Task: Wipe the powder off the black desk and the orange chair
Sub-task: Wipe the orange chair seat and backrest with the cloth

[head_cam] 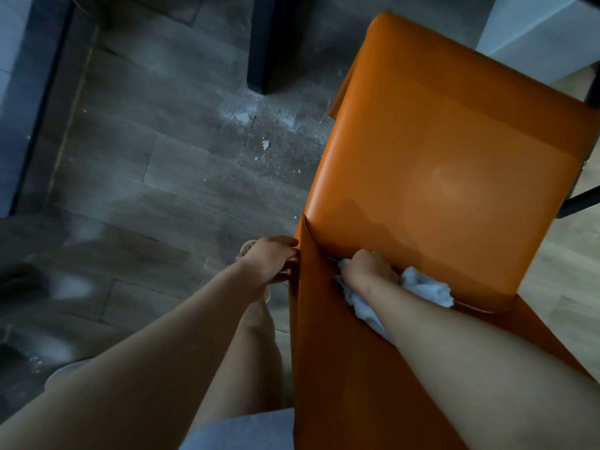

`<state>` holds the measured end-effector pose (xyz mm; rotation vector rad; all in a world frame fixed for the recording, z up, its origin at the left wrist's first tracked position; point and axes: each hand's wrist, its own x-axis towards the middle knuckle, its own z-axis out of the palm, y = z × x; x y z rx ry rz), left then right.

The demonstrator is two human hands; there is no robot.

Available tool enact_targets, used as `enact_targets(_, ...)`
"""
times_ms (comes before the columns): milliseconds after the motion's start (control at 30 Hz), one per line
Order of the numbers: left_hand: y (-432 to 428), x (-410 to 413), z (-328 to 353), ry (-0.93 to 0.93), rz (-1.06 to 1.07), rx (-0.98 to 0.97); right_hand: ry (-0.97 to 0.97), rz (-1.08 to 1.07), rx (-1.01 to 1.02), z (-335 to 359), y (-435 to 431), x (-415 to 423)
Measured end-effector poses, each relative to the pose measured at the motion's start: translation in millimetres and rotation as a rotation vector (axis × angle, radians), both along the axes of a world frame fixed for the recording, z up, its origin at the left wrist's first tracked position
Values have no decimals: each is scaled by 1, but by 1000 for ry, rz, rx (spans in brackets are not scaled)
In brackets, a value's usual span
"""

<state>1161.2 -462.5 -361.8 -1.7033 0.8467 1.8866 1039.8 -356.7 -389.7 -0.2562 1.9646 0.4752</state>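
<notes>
The orange chair (448, 164) fills the right half of the head view, seen from above and behind its backrest. My right hand (367, 267) is shut on a crumpled white cloth (425, 287) and presses it into the crease where the seat meets the backrest. My left hand (269, 259) grips the left edge of the backrest near that crease. The seat shows a faint pale smear near its middle. The black desk's top is out of view; only a black leg (259, 43) stands on the floor ahead.
White powder (259, 125) lies scattered on the dark wood-look floor left of the chair. My bare legs and a sandalled foot (250, 251) stand beside the chair. A pale box or cabinet (535, 30) sits at the top right.
</notes>
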Motion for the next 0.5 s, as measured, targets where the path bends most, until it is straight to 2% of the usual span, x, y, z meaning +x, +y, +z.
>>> enact_targets(167,7,10,-8,41,103,19,95,-274,-6,-21,-5,9)
enact_targets(300,6,10,-8,54,187,42,93,-227,-21,-18,-16,12)
enact_targets(500,5,9,-9,59,133,64,56,-241,-44,-20,-33,15)
